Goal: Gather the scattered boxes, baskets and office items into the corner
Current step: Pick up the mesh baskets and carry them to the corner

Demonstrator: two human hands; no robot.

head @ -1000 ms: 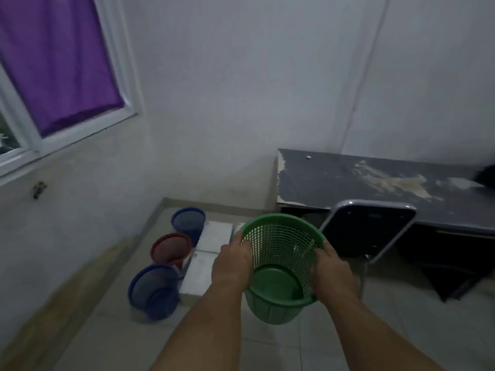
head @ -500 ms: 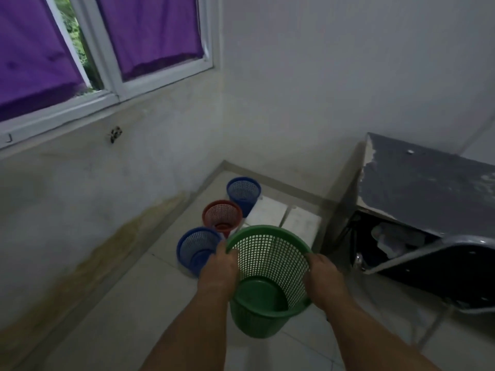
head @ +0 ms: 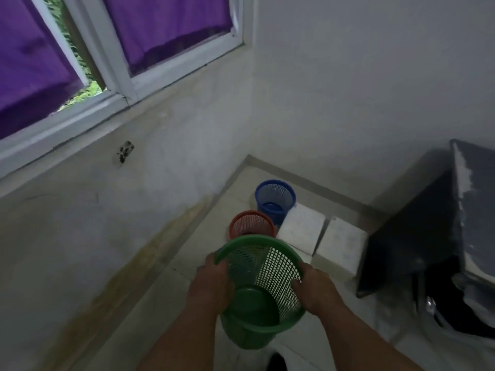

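Bare floor (head: 150,311) lies open along the left wall, beside the hands (head: 211,282) and the green basket (head: 257,290) they hold. Ahead, the corner is filled: a red basket (head: 251,223) just beyond the green rim, a blue basket (head: 276,196) behind it, two white boxes (head: 302,228) to their right. The dark surface (head: 471,210) closes off the right side.

Green basket (head: 263,287) perforated plastic, slight sheen; wall (head: 120,223) matt, possibly stained
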